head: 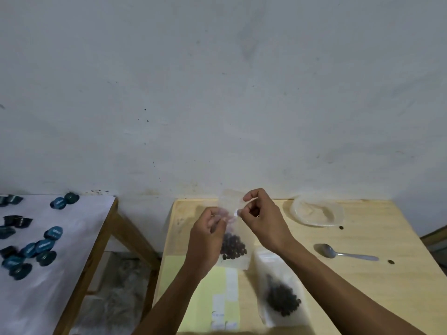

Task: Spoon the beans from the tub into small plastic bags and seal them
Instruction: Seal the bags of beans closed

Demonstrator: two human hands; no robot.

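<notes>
A filled bag (281, 297) of beans is laid flat on the table (377, 281), nearest the viewer and just right of a yellow sheet (205, 286). Beyond it, a second bag (233, 240) is held upright above the table, with beans (233, 247) settled in its lower part. Its top edge is pinched on one side by the left hand (206, 234) and on the other by the right hand (260, 217), thumb and forefinger pressed together on the plastic, remaining fingers curled.

The sealing step is judged to be in hand. The next move calls for the closure strip to be aligned and pressed shut along its full width, the bag kept upright.

Right of the held bag, a spoon (343, 253) is laid on the table with two stray beans nearby. Farther right, an apparently empty tub (316, 211) is set near the wall.
</notes>
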